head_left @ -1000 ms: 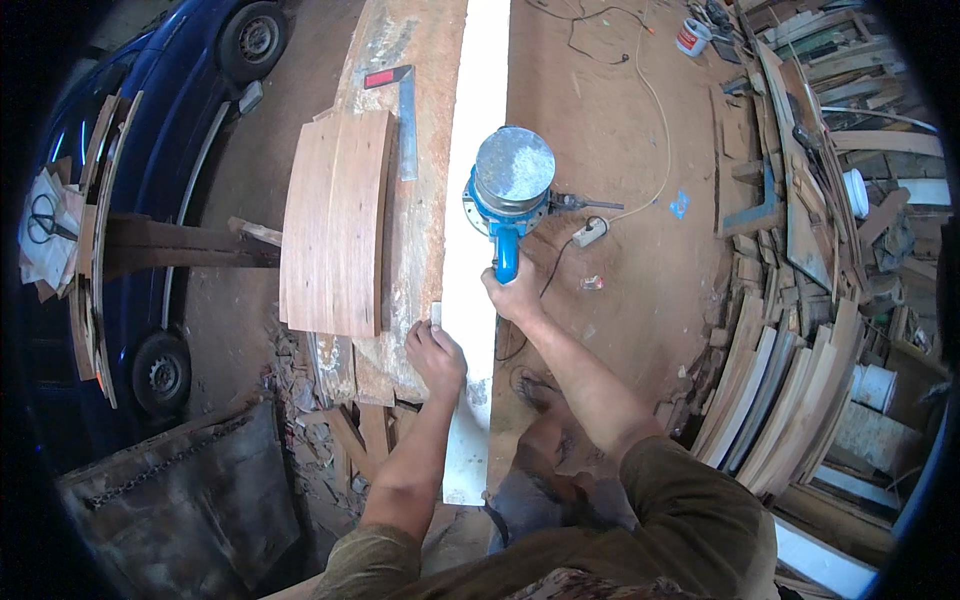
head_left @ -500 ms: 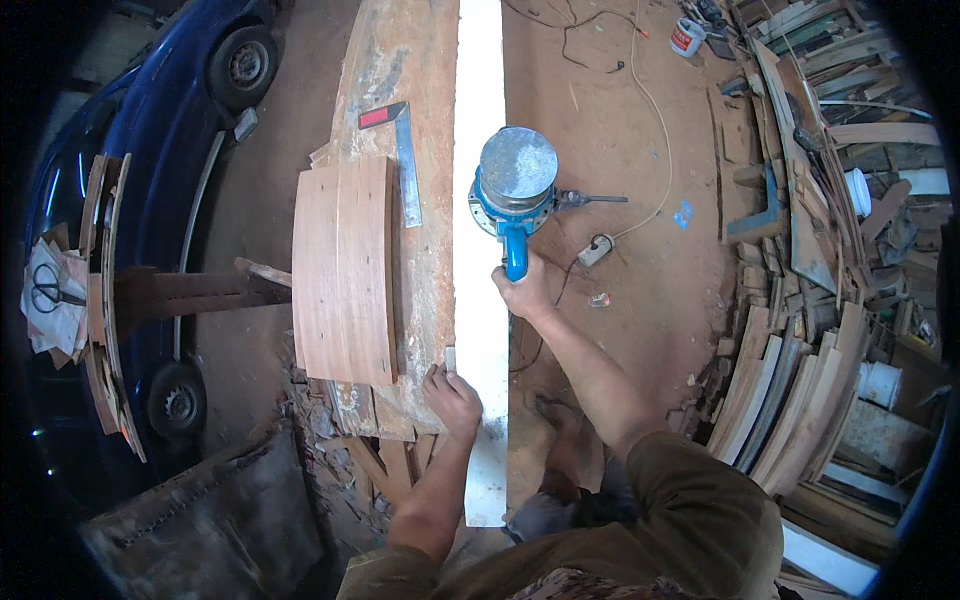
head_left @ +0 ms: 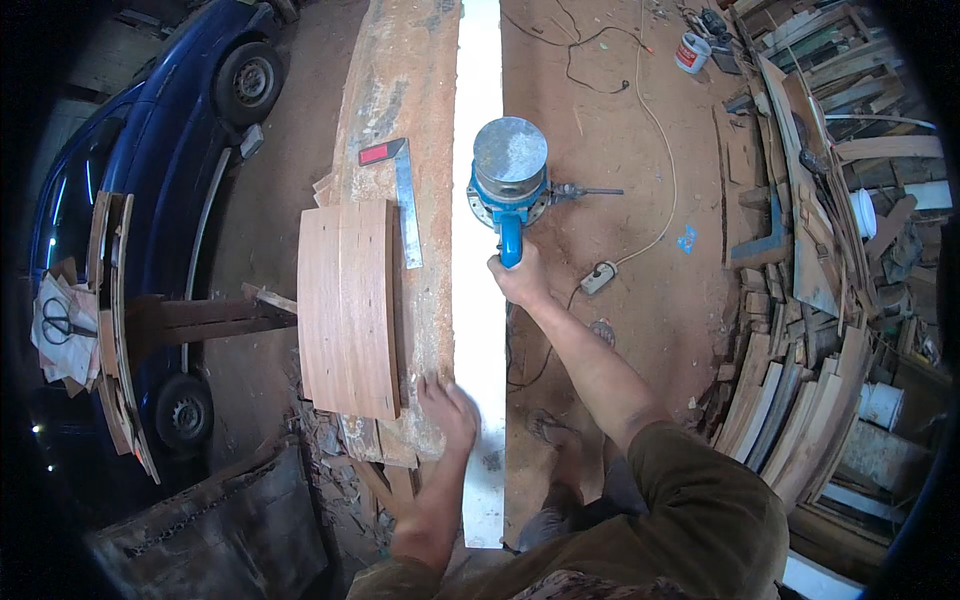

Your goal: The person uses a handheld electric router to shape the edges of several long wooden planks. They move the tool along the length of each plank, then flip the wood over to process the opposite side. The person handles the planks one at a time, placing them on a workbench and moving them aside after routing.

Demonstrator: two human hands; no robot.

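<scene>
My right hand (head_left: 522,276) is wrapped around the blue handle of a power tool (head_left: 510,165) that looks like a router, with a round grey metal top. It stands on a long white board (head_left: 480,350), and a thin rod juts from its right side. Left of the board, my left hand (head_left: 448,412) is low over the worn wooden bench (head_left: 432,310), fingers stretched forward and slightly blurred, with nothing visible in them. Near its fingertips is a stack of curved wooden panels (head_left: 348,310). Beyond lies a try square (head_left: 407,205) with a red-and-black handle.
A blue car (head_left: 150,150) stands at the left, behind a wooden rack holding scissors (head_left: 62,318). Cords and a white socket block (head_left: 600,277) lie on the dirt floor at right. Timber offcuts (head_left: 790,410) are piled along the right, with a white tub (head_left: 692,52) farther off.
My left hand has shifted slightly left off the board's edge, its fingers straighter; the small pale piece by its fingertips no longer shows. The right hand keeps hold of the power tool, almost in place.
</scene>
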